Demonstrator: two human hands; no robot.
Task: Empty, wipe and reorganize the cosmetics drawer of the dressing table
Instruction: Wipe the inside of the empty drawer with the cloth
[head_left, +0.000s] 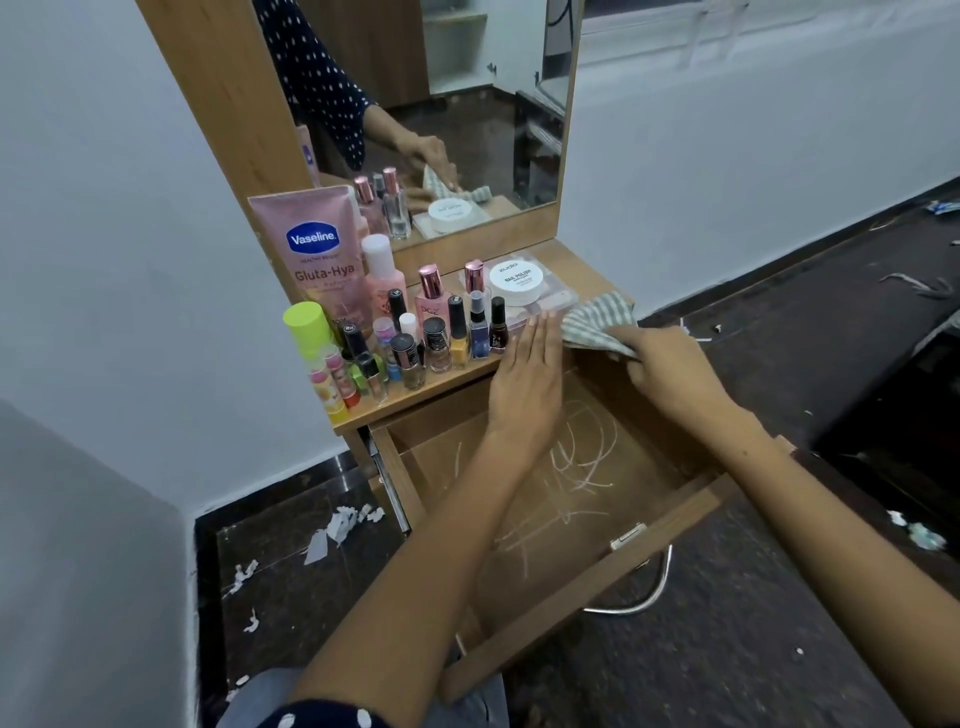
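Now the right hand (670, 364) grips a striped cloth (597, 325) bunched in its curled fingers, at the right end of the dressing table's top (582, 260), just above the back right corner of the open drawer (587, 587). The left hand (527, 371) lies flat, fingers straight and together, its tips touching the front edge of the top beside a clear case (545, 304) that carries a white nail polish tub (517, 283).

Judging by the bare drawer floor, marked with pale scribbles, emptying is done and wiping is the step in hand. To do it well, the cloth should be spread flat under the palm, not kept in a wad, and drawn from the back corners toward the front rail, pressing harder over the marks.

Bottles (441, 332) crowd the left front edge of the top, with a pink Vaseline tube (311, 249) behind; elbows should stay clear of them, since they would likely topple.
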